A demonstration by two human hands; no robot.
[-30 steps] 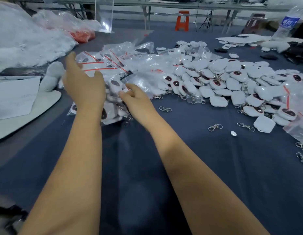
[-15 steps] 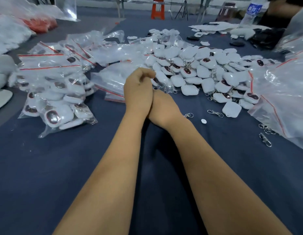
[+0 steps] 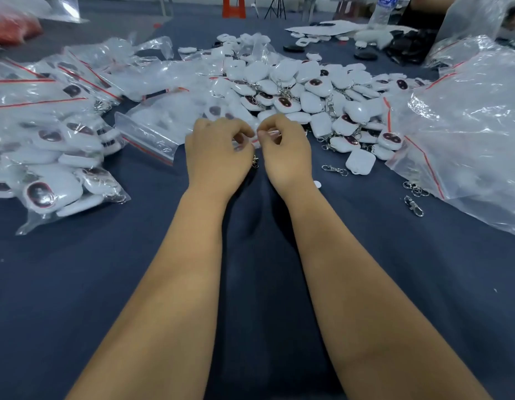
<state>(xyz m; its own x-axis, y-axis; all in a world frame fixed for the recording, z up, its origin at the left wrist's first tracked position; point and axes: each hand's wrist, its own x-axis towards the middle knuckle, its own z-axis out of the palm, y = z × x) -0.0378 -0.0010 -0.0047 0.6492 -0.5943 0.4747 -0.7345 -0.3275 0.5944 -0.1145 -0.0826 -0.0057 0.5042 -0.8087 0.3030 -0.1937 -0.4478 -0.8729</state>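
Pinching a small clear bag (image 3: 254,142) between left hand (image 3: 218,153) and right hand (image 3: 288,148), above the blue tablecloth (image 3: 135,284).
Gripped at its top edge by curled fingertips on either side, with a metal clasp (image 3: 255,163) hanging at 6 o'clock. Judged feather-light, limp and slippery; best taken at the stiffer zip strip. Held at 7 o'clock of the heap of white cases (image 3: 302,90).

A heap of white key fobs (image 3: 308,90) covered the upper middle of the dark blue surface (image 3: 77,284). Filled zip bags (image 3: 48,157) lay at left, crumpled clear bags (image 3: 466,134) at right, loose metal clasps (image 3: 334,169) near the heap.
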